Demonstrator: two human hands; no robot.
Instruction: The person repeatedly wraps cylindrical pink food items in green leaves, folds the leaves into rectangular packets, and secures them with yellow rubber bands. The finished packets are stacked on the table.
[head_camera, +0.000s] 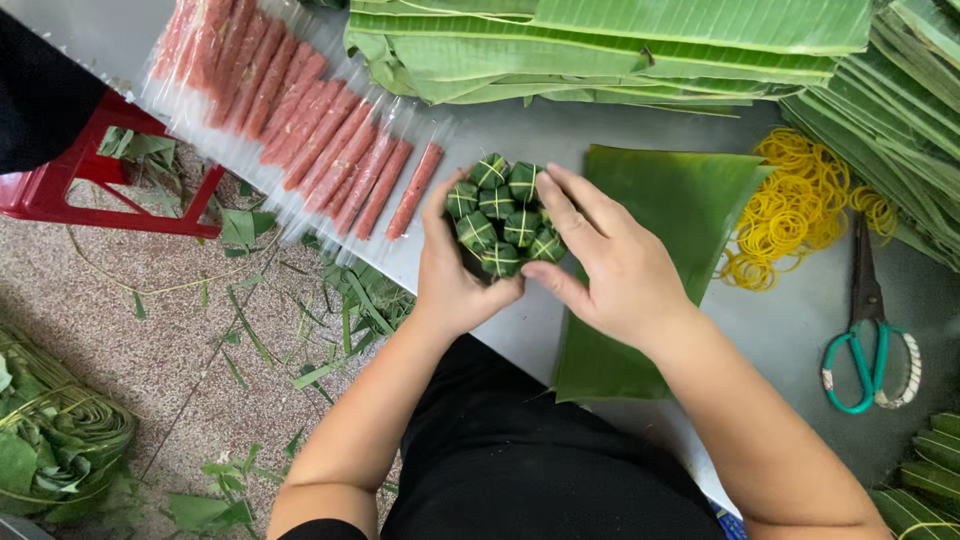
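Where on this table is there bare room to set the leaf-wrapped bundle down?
Bare table shows between the flat leaf and the scissors, below the rubber bands. A smaller patch lies between the sausage sticks and the left hand. The far edge is crowded with stacked leaves.

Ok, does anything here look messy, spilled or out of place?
Mostly tidy on the table. The odd part is the floor, littered with torn leaf scraps. The yellow rubber bands lie in a loose heap, partly under the scissors. Both hands cup the leaf-wrapped bundles neatly.
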